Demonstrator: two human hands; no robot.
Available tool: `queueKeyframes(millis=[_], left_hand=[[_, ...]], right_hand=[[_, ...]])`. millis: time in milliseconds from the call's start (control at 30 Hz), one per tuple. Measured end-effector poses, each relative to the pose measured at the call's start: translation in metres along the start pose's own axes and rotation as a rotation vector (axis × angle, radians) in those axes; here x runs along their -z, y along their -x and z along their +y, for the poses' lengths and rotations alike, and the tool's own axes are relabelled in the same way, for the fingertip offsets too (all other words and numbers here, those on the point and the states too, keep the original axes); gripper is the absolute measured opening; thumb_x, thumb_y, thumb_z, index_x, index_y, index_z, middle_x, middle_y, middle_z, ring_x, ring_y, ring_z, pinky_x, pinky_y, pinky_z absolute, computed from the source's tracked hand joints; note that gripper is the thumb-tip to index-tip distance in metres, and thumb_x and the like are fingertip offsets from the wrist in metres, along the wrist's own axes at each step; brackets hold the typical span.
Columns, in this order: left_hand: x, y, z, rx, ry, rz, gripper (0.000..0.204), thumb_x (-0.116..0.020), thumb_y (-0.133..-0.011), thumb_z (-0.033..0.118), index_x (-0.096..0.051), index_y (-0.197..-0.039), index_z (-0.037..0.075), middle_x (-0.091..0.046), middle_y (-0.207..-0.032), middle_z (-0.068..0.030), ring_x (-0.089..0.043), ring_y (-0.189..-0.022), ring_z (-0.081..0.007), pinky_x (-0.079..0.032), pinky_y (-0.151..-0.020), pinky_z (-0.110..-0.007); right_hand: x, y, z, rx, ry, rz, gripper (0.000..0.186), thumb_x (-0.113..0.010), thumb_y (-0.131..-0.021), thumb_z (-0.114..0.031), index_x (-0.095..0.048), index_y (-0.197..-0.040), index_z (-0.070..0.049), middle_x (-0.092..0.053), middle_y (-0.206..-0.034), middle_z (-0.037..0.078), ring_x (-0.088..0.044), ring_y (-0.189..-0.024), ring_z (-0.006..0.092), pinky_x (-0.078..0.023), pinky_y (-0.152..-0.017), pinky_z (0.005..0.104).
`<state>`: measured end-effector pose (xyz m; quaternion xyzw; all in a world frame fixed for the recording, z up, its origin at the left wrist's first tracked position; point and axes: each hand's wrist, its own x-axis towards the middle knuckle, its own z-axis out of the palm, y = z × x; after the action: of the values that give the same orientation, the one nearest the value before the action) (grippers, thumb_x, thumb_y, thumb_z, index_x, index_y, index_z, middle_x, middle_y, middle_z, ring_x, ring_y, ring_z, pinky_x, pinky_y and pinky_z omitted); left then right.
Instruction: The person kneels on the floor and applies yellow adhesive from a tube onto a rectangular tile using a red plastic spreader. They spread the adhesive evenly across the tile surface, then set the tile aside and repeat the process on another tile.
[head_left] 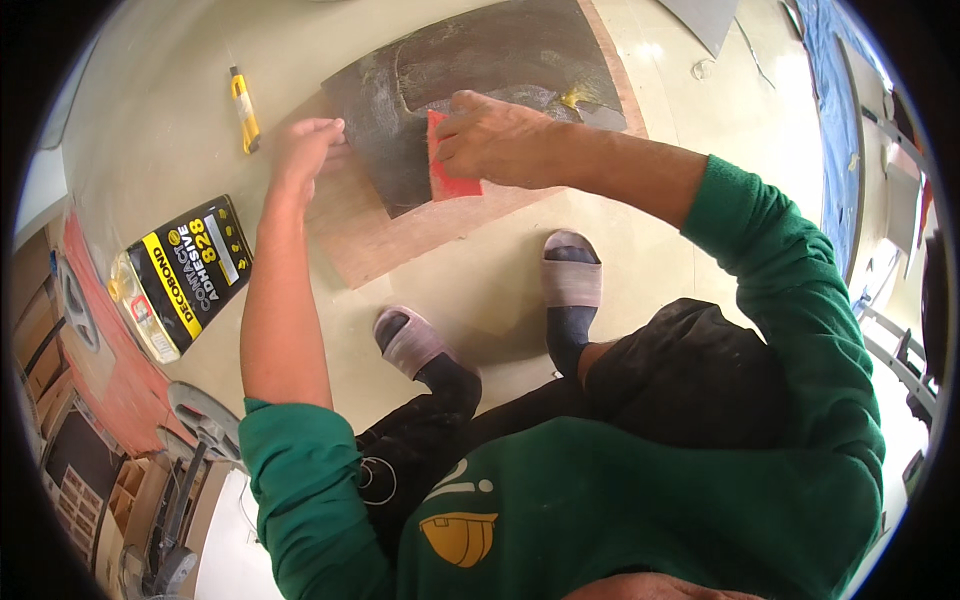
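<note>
- Dark sheet (490, 55) lies on a reddish-brown board (355, 255) on the floor beyond your feet, its far side running up to the top of the view, where part of it looks cut off
- Your right hand (505, 140) is clamped on a red spreader (452, 175) over the sheet; your fingers hide its upper right part, and how firmly its edge meets the surface is hard to make out
- Your left hand (300, 155) is at the sheet's left edge, thumb and fingertips close to each other; I cannot tell whether they pinch that edge or only rest beside it
- Your right hand and forearm cover part of the sheet's near side, so its border there is hidden from you
- Yellow smear (572, 97) shows on the sheet just past your right wrist
- Yellow utility knife (244, 110) lies on the floor to your left, well apart from the sheet, its blade too small to make out
- Black-and-yellow can (195, 275) is left of your left forearm
- Grey panel (708, 20) at the upper right is cut off by the top of the view
</note>
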<state>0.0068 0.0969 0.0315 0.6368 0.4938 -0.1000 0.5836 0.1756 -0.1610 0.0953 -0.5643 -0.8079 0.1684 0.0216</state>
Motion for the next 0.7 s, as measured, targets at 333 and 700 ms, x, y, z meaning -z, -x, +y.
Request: queueKeyframes(millis=[333, 700], left_hand=[[0.000, 0.001, 0.005, 0.012, -0.043, 0.016, 0.031, -0.073, -0.097, 0.027, -0.068, -0.115, 0.003, -0.070, -0.104, -0.0082, -0.072, -0.097, -0.0246, -0.057, -0.084, -0.040], [-0.006, 0.005, 0.010, 0.007, -0.022, 0.051, 0.028, -0.073, -0.096, 0.024, -0.069, -0.111, 0.001, -0.071, -0.097, -0.0077, -0.073, -0.091, -0.0235, -0.060, -0.080, -0.037]], right_hand=[[0.015, 0.103, 0.045, -0.133, 0.005, -0.062, 0.023, -0.069, -0.081, 0.007, -0.074, -0.093, -0.012, -0.073, -0.112, -0.007, -0.058, -0.126, 0.0130, -0.031, -0.125, 0.0480], [-0.037, 0.177, 0.040, -0.529, -0.168, 0.714, 0.050, -0.060, -0.082, 0.014, -0.072, -0.125, -0.009, -0.068, -0.131, 0.015, -0.066, -0.119, 0.0348, -0.055, -0.103, 0.0416]])
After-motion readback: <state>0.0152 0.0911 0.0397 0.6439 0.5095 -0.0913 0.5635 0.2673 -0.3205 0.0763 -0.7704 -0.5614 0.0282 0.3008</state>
